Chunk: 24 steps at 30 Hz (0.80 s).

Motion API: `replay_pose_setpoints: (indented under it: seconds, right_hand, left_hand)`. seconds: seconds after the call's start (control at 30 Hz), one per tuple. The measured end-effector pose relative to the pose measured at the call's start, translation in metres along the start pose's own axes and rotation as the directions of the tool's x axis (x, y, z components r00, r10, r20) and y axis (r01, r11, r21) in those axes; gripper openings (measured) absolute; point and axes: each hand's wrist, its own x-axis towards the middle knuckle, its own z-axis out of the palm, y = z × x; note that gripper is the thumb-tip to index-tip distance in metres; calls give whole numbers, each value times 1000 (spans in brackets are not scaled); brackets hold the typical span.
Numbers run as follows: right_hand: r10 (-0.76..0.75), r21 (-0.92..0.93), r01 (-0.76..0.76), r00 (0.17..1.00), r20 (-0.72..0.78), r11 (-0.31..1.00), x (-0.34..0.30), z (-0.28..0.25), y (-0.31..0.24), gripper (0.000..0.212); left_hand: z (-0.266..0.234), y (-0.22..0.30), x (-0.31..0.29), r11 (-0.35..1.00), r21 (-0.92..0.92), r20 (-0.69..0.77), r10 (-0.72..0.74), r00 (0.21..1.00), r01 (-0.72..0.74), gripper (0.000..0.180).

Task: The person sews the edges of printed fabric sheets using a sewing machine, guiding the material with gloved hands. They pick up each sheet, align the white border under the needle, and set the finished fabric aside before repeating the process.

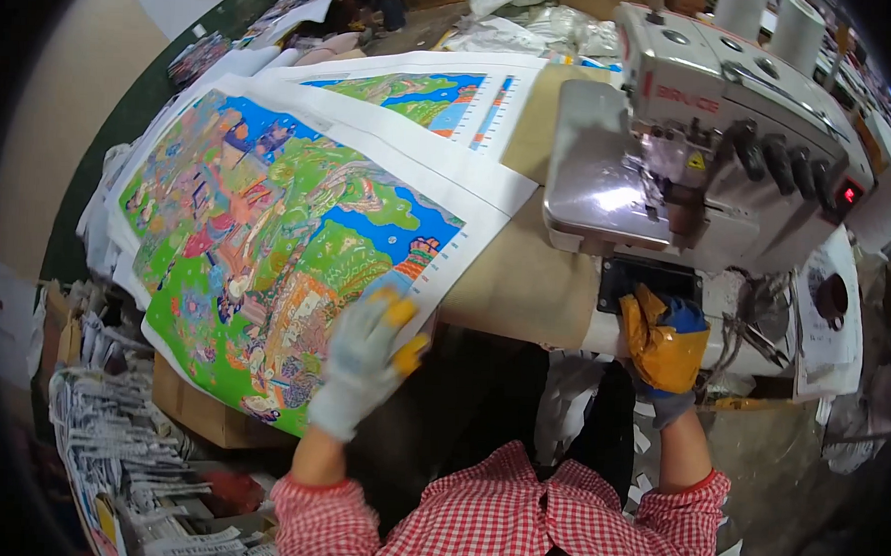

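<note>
A large printed fabric sheet (297, 272), green and blue with a colourful picture and a white border, lies at the left, its near edge hanging down. My left hand (357, 359), in a whitish glove with yellow fingertips, is over its near right edge. Those fingers are spread, with a gap between thumb and forefinger. My right hand (664, 347), in a yellow and blue glove, is at the table's front edge below the overlock sewing machine (720, 141). Its fingers bunch near a dark opening (654, 279); what they hold, if anything, is unclear.
Another printed sheet (414, 93) lies under the large one, at the back. White thread cones (799, 40) stand behind the machine. A cardboard box (201, 402) is beneath the hanging sheet, and stacked cloth pieces (120, 453) fill the lower left. A paper sheet (829, 339) hangs at the right.
</note>
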Motion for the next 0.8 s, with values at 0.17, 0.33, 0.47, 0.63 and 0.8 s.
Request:
replay_pose_setpoints:
  seconds: [0.17, 0.33, 0.47, 0.63, 0.8]
  right_hand:
    - [63, 71, -61, 998, -20, 996, 7, 10, -11, 19]
    - [126, 212, -143, 988, 92, 967, 4, -38, -15, 22]
    - [134, 186, -117, 987, -86, 976, -9, -97, -27, 23]
    - [325, -311, -357, 933, -151, 880, -33, -144, 11, 30]
    - [366, -557, -315, 930, -21, 769, -50, -137, 61, 38]
  left_hand:
    - [69, -27, 66, 973, 217, -78, 95, 992, -76, 49]
    - [100, -31, 82, 994, 103, -136, 36, 990, -22, 51]
    - [104, -20, 82, 994, 105, -163, 6, 987, 12, 47]
    - [106, -12, 83, 990, 126, -217, -41, 975, 70, 36]
    - [109, -20, 83, 988, 147, -305, 6, 952, 41, 31]
